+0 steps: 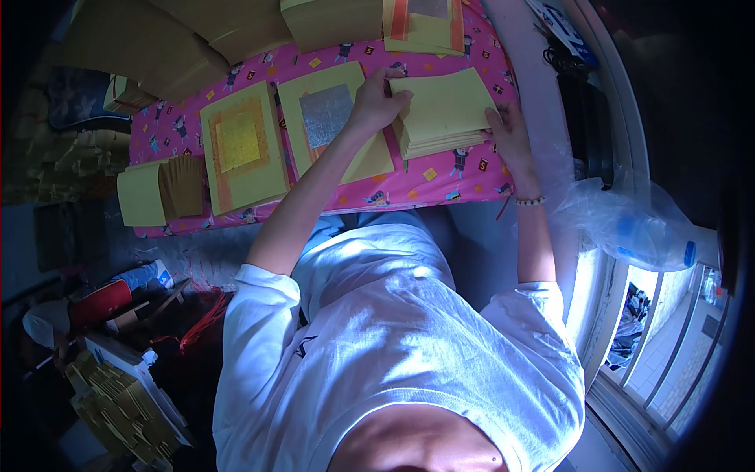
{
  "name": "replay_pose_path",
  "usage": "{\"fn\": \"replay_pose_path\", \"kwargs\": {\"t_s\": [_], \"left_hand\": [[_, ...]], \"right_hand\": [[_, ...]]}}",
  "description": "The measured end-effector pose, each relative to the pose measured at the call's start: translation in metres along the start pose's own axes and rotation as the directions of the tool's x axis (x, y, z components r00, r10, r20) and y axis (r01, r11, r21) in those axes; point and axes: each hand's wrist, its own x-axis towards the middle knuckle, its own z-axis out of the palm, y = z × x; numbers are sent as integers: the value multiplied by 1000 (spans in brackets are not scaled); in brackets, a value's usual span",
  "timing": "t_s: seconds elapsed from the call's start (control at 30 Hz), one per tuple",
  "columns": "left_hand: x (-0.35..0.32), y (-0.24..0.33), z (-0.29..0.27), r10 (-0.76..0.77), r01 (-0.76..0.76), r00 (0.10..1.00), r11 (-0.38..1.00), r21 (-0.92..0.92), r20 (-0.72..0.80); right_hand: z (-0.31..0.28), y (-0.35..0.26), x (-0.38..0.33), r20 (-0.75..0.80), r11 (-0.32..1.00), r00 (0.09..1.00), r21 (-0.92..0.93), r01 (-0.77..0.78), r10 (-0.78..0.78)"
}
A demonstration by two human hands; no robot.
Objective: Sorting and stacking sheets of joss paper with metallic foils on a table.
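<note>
A thick stack of yellow paper sheets [442, 104] lies on the pink patterned tablecloth [425, 187], its layered near edge showing. My left hand [379, 102] is closed on the stack's left side, thumb over the top edge. My right hand [510, 135] grips the right side near the front corner, with a beaded bracelet [529, 201] at the wrist. Left of my left hand lies a yellow stack with a silver foil square [327, 112], partly behind my forearm. Farther left is a yellow stack with a gold foil square [238, 140] edged in orange.
Tall paper stacks [326, 23] line the far edge, beside a red-banded stack [401, 20]. A folded yellow-brown bundle [179, 189] sits at the table's left corner. To the right are a clear plastic bag [590, 200], a plastic bottle [653, 242] and window bars [668, 346]. Red strings [206, 318] hang lower left.
</note>
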Motion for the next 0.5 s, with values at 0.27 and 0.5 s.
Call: {"fn": "replay_pose_path", "kwargs": {"t_s": [0.27, 0.5], "left_hand": [[-8, 11, -1, -40, 44, 998, 995, 88, -40], [-14, 9, 10, 389, -219, 906, 766, 604, -165]], "right_hand": [[12, -32, -19, 102, 337, 772, -859, 386, -627], [-4, 4, 2, 0, 881, 982, -442, 168, -187]]}}
